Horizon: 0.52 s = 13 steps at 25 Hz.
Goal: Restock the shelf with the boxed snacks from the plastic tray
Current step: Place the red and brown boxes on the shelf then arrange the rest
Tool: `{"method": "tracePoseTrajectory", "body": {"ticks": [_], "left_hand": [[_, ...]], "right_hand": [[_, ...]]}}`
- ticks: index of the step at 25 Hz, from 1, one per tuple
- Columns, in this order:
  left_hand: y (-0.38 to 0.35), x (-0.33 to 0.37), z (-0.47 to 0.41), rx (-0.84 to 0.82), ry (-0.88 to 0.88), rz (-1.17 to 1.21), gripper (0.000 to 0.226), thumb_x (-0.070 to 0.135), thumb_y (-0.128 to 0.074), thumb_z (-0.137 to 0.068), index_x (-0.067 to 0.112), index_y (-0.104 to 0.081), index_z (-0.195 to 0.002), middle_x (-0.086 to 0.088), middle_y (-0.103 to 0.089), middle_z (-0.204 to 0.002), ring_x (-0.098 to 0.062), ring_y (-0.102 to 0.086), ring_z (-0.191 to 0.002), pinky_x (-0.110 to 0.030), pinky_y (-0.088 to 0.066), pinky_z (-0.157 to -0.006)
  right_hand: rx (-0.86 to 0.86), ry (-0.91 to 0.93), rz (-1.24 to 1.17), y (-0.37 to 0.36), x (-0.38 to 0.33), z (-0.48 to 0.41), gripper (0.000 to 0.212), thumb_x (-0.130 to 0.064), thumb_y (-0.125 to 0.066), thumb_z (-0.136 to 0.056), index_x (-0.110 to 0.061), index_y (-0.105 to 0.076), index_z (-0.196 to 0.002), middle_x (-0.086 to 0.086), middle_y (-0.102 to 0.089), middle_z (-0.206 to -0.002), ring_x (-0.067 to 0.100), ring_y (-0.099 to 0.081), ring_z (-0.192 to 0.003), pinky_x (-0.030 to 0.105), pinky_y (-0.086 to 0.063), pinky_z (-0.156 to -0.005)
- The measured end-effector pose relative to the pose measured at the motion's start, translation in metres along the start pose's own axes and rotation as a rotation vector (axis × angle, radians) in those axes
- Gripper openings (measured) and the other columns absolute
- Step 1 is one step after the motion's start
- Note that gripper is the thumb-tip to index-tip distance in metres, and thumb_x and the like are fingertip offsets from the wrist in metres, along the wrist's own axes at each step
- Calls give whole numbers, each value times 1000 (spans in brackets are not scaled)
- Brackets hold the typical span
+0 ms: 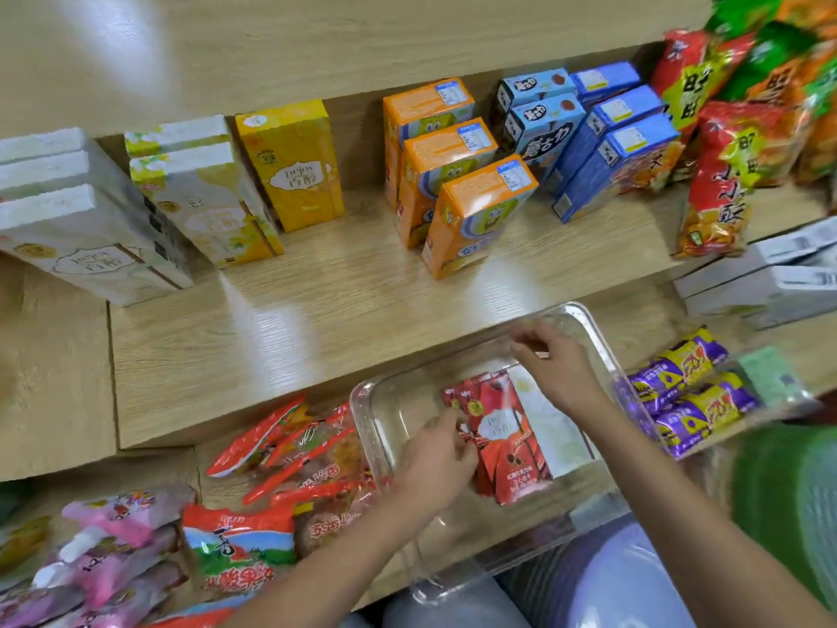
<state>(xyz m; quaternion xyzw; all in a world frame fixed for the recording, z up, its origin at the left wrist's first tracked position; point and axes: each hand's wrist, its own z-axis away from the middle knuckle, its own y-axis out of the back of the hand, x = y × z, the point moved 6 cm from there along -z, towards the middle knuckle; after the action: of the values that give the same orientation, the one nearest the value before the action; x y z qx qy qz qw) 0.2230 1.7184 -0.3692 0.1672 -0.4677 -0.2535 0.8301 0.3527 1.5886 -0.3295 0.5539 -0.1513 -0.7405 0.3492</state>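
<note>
A clear plastic tray (pixel 376 414) rests in front of me below the wooden shelf (pixel 317 310). Red snack boxes (pixel 502 437) lie flat inside it, stacked together. My left hand (pixel 441 460) reaches into the tray and its fingers touch the left edge of the red boxes. My right hand (pixel 559 364) hovers over the tray's far right part, fingers curled near the top of the boxes; I cannot tell whether it grips anything. On the shelf stand white boxes (pixel 86 228), yellow boxes (pixel 290 165), orange boxes (pixel 453 174) and blue boxes (pixel 589 138).
Red and green snack bags (pixel 733 142) crowd the shelf's right end. Purple-yellow packets (pixel 688 392) sit in a bin right of the tray. Red bags (pixel 290 451) and pink bags (pixel 113 550) lie on the lower level to the left. White cartons (pixel 770 278) are stacked at the right.
</note>
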Motion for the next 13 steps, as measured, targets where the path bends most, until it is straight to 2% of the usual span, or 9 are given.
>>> {"method": "tracePoseTrajectory", "body": {"ticks": [2,6,9,11,13], "left_hand": [[-17,-7,-13,-44,106,74,39,19,-56,-85,17,-48,-124,0,-63,-94,-17,-62,-83,-33,-52,-76],[-39,-16,-25,-65,267,281,40,11,-58,-87,11,-44,-124,5,-57,-100,-13,-54,-88,-24,-41,-73],[-57,-31,-32,-43,388,428,50,12,-64,-82,12,-43,-127,3,-62,-110,-15,-58,-95,-27,-46,-79],[-67,-36,-35,-4,433,514,56,17,-70,-75,16,-45,-125,1,-64,-113,-20,-63,-103,-32,-50,-85],[-74,-35,-38,38,462,580,61,20,-77,-69,14,-46,-121,-1,-64,-111,-21,-63,-102,-34,-51,-86]], "right_hand": [[22,-106,45,8,30,8,24,-14,-59,-89,-7,-63,-111,5,-64,-102,17,-59,-93,28,-44,-86],[-78,-264,133,-9,77,23,38,-18,-58,-89,-5,-55,-125,14,-60,-124,26,-58,-109,23,-37,-82],[-92,-290,217,-28,99,34,51,-24,-62,-85,-6,-48,-131,20,-50,-130,33,-50,-118,32,-38,-95],[-39,-307,297,-34,107,37,58,-30,-63,-84,-7,-43,-134,21,-43,-132,37,-42,-121,37,-34,-99],[40,-310,365,-34,110,40,64,-33,-64,-83,-6,-40,-135,20,-41,-133,38,-39,-121,39,-32,-99]]}}
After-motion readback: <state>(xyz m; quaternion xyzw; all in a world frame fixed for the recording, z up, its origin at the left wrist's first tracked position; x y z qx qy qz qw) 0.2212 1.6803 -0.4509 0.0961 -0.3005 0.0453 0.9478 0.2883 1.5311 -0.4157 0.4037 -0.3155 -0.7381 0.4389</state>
